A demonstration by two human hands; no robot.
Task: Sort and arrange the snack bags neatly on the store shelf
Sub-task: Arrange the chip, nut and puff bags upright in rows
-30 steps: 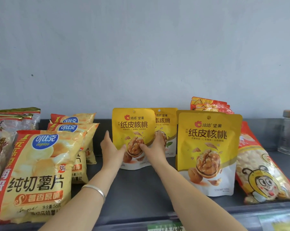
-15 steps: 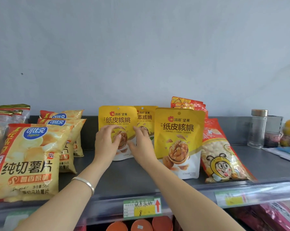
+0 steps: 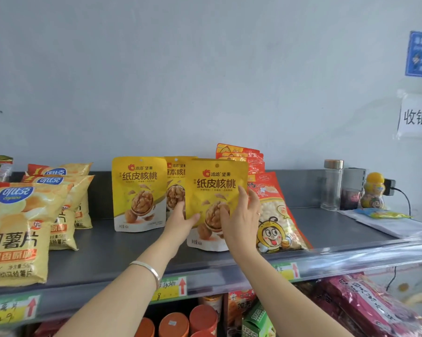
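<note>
Three yellow walnut snack bags stand on the grey shelf [image 3: 122,251]. The left walnut bag [image 3: 139,193] stands alone, upright, near the back. A middle walnut bag [image 3: 174,181] is half hidden behind the front walnut bag [image 3: 216,188], which stands nearer the shelf's edge. My left hand [image 3: 180,221] grips the front bag's left edge, thumb on its face. My right hand [image 3: 245,215] holds its right edge, fingers stretched up along the side and thumb on the front.
Yellow potato chip bags [image 3: 22,227] lean in rows at the left. Red bee-print bags [image 3: 276,215] lie right of the walnut bags, with more red bags [image 3: 241,155] behind. A glass jar [image 3: 332,186] and a yellow bottle [image 3: 373,190] stand far right. Price tags [image 3: 171,287] line the shelf edge.
Both hands have left the left walnut bag and moved right onto the front walnut bag. The view has swung to the right and drawn back from the shelf.
</note>
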